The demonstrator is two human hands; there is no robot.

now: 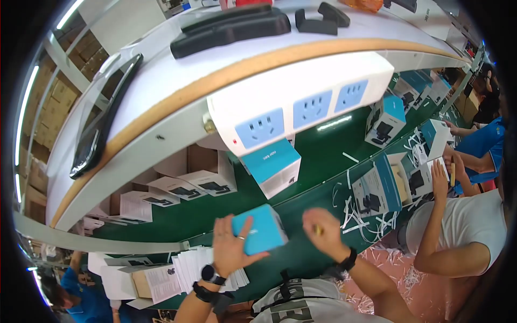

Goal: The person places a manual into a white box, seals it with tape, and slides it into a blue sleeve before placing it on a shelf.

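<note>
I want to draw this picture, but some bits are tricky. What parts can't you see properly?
- Head view: the blue box's near side is hidden behind the left hand.
- Head view: the small yellowish thing in the right hand is too small and covered by its fingers to name.
- Head view: the cardboard boxes under the white shelf are partly covered by it.
- Head view: the paper stack is partly behind the left wrist.

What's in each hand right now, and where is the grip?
The left hand grips the blue box by its left side, thumb under the lower edge. The right hand is closed around a small yellowish item, too hidden to identify.
</note>
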